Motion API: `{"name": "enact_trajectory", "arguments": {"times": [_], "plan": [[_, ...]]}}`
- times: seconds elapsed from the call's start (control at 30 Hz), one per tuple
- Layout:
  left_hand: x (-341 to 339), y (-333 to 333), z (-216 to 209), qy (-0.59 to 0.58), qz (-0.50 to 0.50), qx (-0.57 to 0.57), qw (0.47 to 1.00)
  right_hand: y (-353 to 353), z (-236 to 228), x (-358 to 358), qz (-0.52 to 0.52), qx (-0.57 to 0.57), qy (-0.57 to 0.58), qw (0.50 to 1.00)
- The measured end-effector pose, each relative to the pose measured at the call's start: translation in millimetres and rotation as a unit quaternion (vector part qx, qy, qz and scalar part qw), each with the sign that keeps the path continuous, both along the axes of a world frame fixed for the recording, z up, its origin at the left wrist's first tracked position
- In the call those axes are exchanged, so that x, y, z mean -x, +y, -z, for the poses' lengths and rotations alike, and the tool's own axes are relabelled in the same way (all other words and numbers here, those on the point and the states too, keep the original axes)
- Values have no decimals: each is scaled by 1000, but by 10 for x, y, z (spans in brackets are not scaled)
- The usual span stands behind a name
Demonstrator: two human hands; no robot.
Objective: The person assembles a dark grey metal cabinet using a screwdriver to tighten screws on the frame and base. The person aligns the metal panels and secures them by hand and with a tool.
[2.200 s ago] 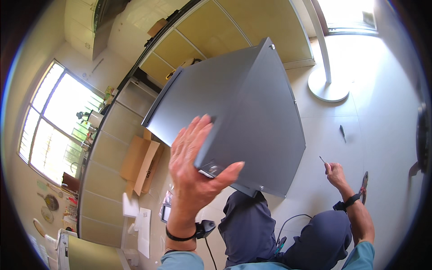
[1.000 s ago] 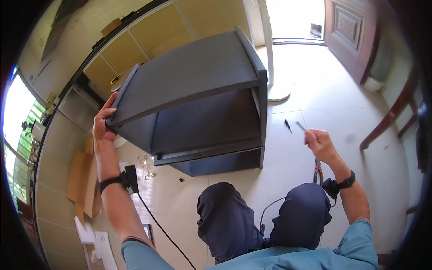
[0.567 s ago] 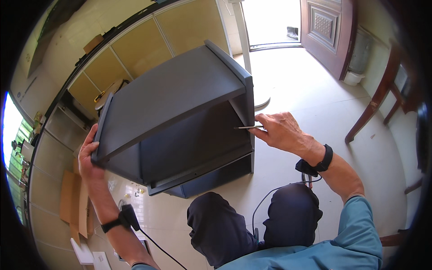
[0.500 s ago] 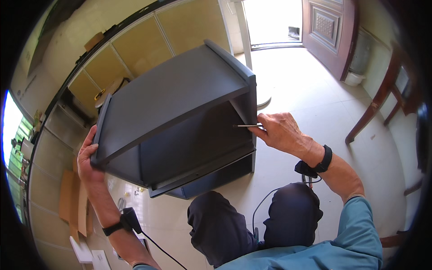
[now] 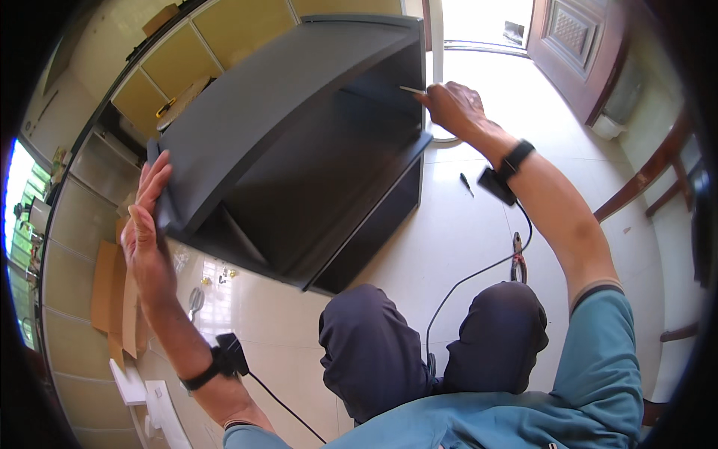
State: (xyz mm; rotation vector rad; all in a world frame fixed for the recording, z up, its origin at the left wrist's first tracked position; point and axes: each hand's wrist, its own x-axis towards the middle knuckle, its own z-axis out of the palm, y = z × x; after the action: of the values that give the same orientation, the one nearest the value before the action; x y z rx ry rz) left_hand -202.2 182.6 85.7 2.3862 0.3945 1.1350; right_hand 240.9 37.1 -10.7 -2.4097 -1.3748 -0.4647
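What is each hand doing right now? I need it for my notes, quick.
Left hand: open, flat against the end of the dark cabinet.
Right hand: closed on a thin pin at the cabinet's side panel.

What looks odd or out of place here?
The dark cabinet is tipped askew, propped by the left hand. Pliers and a small dark tool lie loose on the floor, and flattened cardboard too.

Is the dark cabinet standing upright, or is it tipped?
Tipped: the dark cabinet leans with its open front facing the person, the left hand steadying one end.
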Motion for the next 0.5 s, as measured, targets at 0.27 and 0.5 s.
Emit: {"name": "enact_trajectory", "arguments": {"times": [0.27, 0.5], "plan": [[-357, 84, 81, 52, -36, -186, 981, 156, -16, -61, 39, 20, 189, 981], [-699, -77, 149, -38, -24, -194, 980, -365, 313, -227, 59, 34, 206, 976]]}}
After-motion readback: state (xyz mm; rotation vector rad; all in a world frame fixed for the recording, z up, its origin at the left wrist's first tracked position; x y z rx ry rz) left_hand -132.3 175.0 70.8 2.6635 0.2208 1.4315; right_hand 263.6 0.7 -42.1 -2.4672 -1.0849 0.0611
